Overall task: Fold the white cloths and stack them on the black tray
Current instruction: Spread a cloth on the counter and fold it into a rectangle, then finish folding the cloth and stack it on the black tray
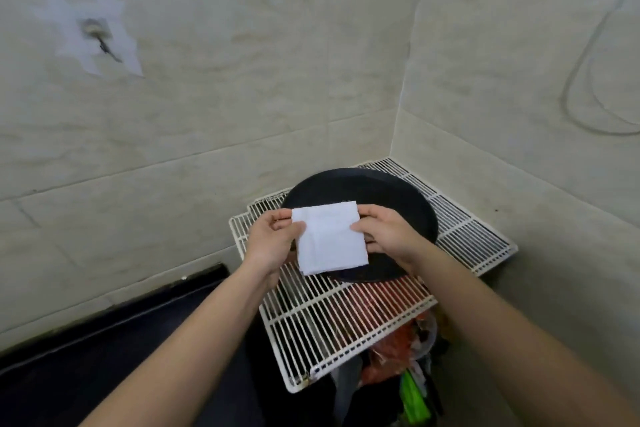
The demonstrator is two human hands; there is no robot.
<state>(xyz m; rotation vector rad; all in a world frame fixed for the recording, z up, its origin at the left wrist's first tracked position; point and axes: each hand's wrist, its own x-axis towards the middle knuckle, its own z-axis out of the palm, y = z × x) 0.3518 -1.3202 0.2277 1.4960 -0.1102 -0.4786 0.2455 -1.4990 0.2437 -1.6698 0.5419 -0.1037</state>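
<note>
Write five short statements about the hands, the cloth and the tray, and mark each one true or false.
1. The left hand and right hand both pinch the white cloth. True.
2. The black tray sits on a wooden table. False: it rests on a white wire rack.
3. The white cloth is crumpled into a ball. False: it is folded flat, roughly square.
4. A pile of folded cloths lies on the black tray. False: none shows on its visible surface.
5. The white wire rack stands in a corner between two tiled walls. True.
</note>
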